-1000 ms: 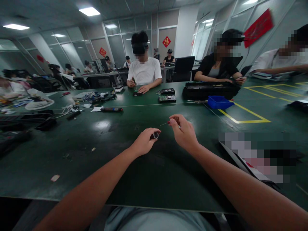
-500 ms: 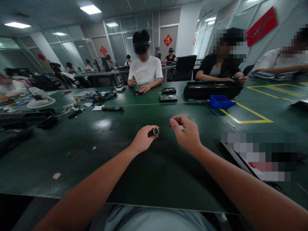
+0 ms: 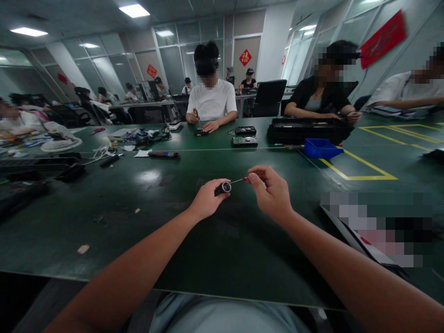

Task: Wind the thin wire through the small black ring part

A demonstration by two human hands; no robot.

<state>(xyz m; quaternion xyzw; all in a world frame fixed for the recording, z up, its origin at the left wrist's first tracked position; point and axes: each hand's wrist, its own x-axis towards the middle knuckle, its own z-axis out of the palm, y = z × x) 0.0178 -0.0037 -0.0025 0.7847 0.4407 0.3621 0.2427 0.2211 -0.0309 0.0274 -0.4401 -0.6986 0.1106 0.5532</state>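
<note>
My left hand [image 3: 206, 200] is closed around a short black cylinder [image 3: 219, 189], whose round, silver-rimmed end faces right and toward me. Its far end is hidden in my palm. Between the thumb and fingers of my right hand [image 3: 272, 190] is a small screwdriver [image 3: 245, 179] with a red handle and a thin metal shaft. The shaft points left, its tip close to the upper rim of the cylinder. Whether the tip touches it, I cannot tell. Both hands are held above the green table [image 3: 208, 259].
A tablet-like board [image 3: 343, 231], partly blurred out, lies by my right forearm. Beyond my hands are a blue bin [image 3: 322, 148], circuit-board devices [image 3: 244, 141], a dark pen-shaped tool [image 3: 163, 154] and a cable pile [image 3: 142, 136]. Co-workers [image 3: 211, 99] sit across the table.
The screwdriver has tilted, so its shaft now runs to the cylinder's upper rim instead of lower down. The cylinder's end has turned slightly. The whole view has shifted a little.
</note>
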